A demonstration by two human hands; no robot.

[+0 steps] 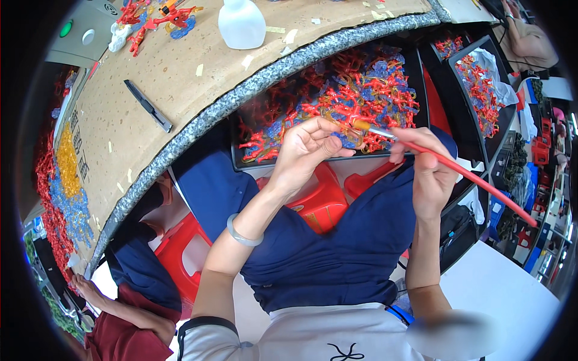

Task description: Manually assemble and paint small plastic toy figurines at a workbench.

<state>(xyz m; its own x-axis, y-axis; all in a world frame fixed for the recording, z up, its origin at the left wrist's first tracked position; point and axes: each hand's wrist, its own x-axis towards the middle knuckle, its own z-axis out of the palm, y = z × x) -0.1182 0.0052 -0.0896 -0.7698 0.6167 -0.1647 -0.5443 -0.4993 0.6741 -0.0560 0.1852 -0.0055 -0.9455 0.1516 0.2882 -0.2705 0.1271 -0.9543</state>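
My left hand [306, 149] pinches a small figurine [351, 137] with clear amber and bluish parts between thumb and fingers. My right hand [430, 174] is closed around a long red-handled paintbrush [481, 183]. Its orange-brown bristles point left and reach the figurine, though whether they touch it I cannot tell. Under both hands a black tray [244, 162] is heaped with red, blue and amber plastic figurines [379, 90]. The tray sits just above my lap, partly beneath the bench edge.
The curved bench [198, 96] bears a utility knife [147, 105], a white bottle [241, 24] and several assembled figurines [174, 15]. Another tray of figurines [478, 90] stands at the right. A co-worker's arm [120, 310] reaches toward piled parts [69, 162] at the left.
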